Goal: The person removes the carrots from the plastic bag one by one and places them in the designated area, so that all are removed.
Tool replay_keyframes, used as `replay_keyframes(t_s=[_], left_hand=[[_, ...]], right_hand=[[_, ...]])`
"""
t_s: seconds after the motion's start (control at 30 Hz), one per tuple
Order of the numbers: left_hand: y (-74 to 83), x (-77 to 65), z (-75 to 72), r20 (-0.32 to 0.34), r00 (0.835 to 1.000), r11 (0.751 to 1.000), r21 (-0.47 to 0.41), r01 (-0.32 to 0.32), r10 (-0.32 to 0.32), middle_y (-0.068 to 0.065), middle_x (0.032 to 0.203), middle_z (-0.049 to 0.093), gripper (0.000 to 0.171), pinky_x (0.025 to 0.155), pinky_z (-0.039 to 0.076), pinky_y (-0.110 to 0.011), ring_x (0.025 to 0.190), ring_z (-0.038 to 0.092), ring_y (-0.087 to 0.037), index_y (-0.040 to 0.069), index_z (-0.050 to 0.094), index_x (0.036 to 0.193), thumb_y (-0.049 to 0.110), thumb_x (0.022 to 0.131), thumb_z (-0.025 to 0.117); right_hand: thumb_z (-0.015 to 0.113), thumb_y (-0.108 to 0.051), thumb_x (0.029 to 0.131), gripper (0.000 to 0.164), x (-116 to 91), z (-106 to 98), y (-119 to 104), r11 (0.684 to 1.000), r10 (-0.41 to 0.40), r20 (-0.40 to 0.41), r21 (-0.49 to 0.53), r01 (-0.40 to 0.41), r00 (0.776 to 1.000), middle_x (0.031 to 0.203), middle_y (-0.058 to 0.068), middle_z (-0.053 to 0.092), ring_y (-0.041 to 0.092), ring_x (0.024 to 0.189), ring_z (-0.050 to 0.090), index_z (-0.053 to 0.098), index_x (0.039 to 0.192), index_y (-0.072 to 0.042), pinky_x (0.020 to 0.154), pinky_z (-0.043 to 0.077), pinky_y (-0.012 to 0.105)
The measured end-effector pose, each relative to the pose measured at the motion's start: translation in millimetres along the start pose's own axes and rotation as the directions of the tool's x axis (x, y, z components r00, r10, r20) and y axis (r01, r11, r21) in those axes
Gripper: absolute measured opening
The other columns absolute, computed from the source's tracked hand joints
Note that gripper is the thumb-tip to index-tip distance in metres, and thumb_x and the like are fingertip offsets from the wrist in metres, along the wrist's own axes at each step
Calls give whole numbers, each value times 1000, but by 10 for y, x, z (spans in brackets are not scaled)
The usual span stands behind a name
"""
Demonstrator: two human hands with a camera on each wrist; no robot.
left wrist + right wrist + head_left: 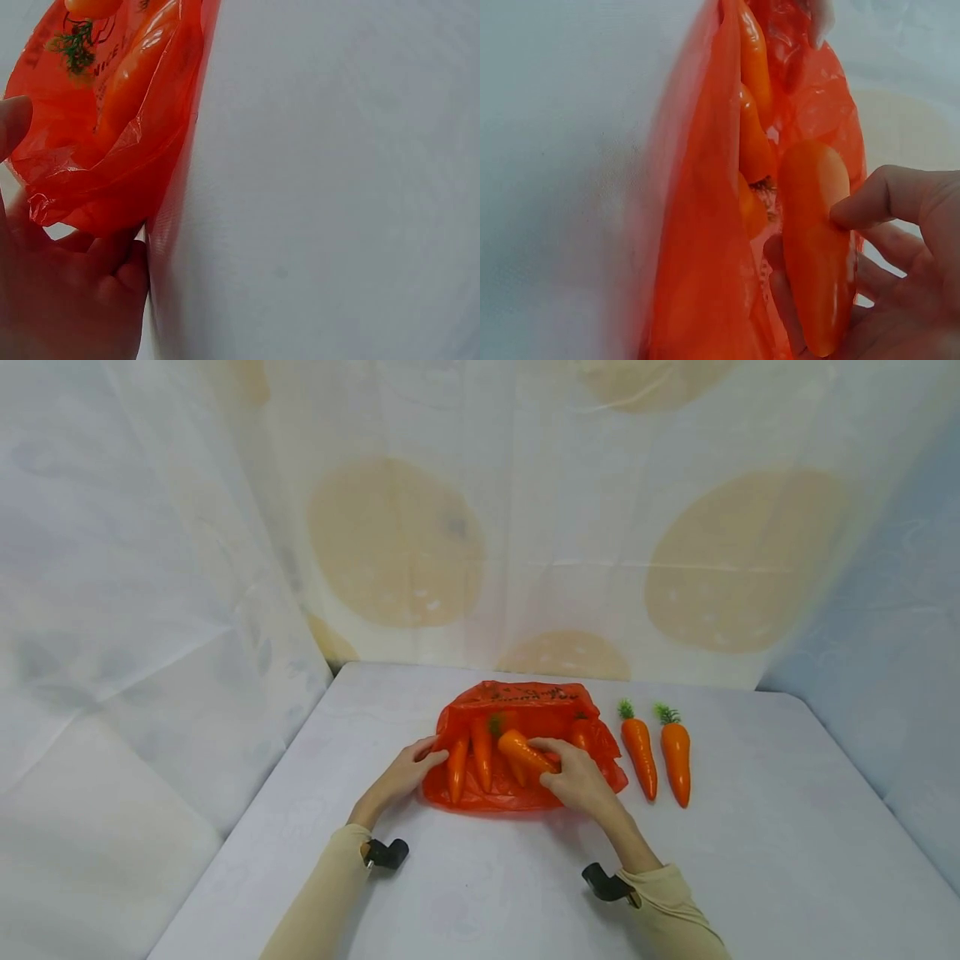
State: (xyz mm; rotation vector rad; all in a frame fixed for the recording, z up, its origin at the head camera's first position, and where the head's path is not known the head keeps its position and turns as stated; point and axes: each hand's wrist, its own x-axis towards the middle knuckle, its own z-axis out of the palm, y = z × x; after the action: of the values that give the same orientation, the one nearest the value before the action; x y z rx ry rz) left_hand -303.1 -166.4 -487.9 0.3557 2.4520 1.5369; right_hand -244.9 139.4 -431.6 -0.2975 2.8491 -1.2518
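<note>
A red plastic bag [459, 714] with dark print lies on the table with its mouth spread, several orange carrots with green tops inside. My left hand [399, 778] holds the bag's left edge; in the left wrist view, its fingers curl behind the red film and the thumb is on the near side. The right hand [583, 783] pinches a carrot [817, 240] between thumb and fingers, over the bag's opening. That carrot slants, its top end toward the bag's inside. Inside the bag, a carrot [457, 768] lies nearest my left hand.
To the right of the bag, two carrots [638, 753] with leafy green tops lie side by side on the white table [757, 827]. A patterned cloth [555, 568] hangs behind the table, and pale sheets stand at the left and right sides.
</note>
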Motion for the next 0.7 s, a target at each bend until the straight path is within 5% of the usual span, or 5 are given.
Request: replay_keyframes(t_s=[0.37, 0.7], left_hand=[[15, -6, -2, 3, 1000, 1000, -30, 8, -8, -9, 152, 44, 59, 115, 28, -58, 141, 36, -31, 17, 46, 149, 43, 98, 58], [11, 1, -1, -2, 1000, 1000, -28, 9, -9, -8, 152, 44, 60, 116, 29, -56, 142, 36, -31, 17, 45, 149, 45, 98, 58]], right_hand=[[63, -2, 86, 54, -50, -53, -48, 996, -82, 31, 25, 81, 996, 136, 6, 58, 25, 108, 54, 59, 136, -19, 91, 54, 44], [59, -1, 83, 57, -90, -168, -19, 988, -148, 46, 52, 145, 988, 133, 7, 58, 22, 93, 52, 59, 137, -20, 70, 50, 30]])
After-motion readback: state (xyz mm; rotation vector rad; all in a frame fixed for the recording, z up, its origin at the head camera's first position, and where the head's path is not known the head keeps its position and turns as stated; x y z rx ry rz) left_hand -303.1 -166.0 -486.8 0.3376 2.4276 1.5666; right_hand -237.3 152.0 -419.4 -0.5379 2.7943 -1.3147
